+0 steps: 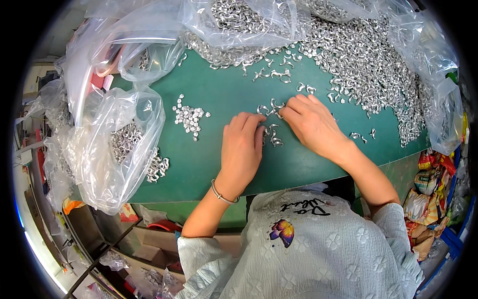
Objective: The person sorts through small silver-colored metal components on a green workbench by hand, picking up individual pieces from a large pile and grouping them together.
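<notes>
Both hands are over the green table [209,169], close to a small group of curved silver metal pieces [275,137]. My left hand [241,142] has its fingers bent together, with thumb and index fingertip beside the pieces. Anything between those fingertips is too small or hidden to make out. To its right, my right hand [312,122] is closed, its fingertips pinching at a curved metal piece [281,110] on the group's right side. A few similar hooks [305,88] lie just beyond the right hand.
A large heap of curved metal pieces [368,65] covers the far right, spilling from clear plastic bags [423,45]. Small blocky silver pieces [189,118] lie clustered left of my hands. Another clear bag [107,169] with metal pieces stands at the left edge.
</notes>
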Tool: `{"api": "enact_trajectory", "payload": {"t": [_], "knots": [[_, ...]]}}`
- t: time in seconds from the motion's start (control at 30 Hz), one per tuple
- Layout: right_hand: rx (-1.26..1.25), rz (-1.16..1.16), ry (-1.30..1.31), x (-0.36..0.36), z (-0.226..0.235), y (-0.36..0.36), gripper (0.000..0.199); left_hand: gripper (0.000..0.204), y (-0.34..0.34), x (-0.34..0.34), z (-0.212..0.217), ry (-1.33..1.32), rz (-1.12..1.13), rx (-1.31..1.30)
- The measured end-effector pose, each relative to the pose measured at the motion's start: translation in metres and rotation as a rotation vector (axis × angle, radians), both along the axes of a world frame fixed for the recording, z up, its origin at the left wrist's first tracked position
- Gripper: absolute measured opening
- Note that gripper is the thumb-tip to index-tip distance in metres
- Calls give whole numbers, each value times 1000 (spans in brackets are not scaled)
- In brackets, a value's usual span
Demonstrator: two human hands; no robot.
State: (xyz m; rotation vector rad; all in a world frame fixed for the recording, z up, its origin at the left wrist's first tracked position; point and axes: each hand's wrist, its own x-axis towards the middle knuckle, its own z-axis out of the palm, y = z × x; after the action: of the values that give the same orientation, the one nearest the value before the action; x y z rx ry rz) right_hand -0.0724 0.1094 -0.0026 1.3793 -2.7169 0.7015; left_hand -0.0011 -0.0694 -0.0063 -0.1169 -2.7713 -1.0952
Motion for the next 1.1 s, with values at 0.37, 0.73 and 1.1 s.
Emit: {"api": "enact_trajectory", "payload": {"t": [0.37, 0.73, 1.1], "knots": [[-179, -113, -190, 5, 16, 20, 6, 20, -2, 2, -1, 5, 12, 44], [238, -396, -91, 50, 45, 115, 18, 30, 1, 18, 4, 31, 19, -28], [-57, -51, -80, 18, 10, 0, 20, 37, 3, 23, 1, -52, -54, -18]]}}
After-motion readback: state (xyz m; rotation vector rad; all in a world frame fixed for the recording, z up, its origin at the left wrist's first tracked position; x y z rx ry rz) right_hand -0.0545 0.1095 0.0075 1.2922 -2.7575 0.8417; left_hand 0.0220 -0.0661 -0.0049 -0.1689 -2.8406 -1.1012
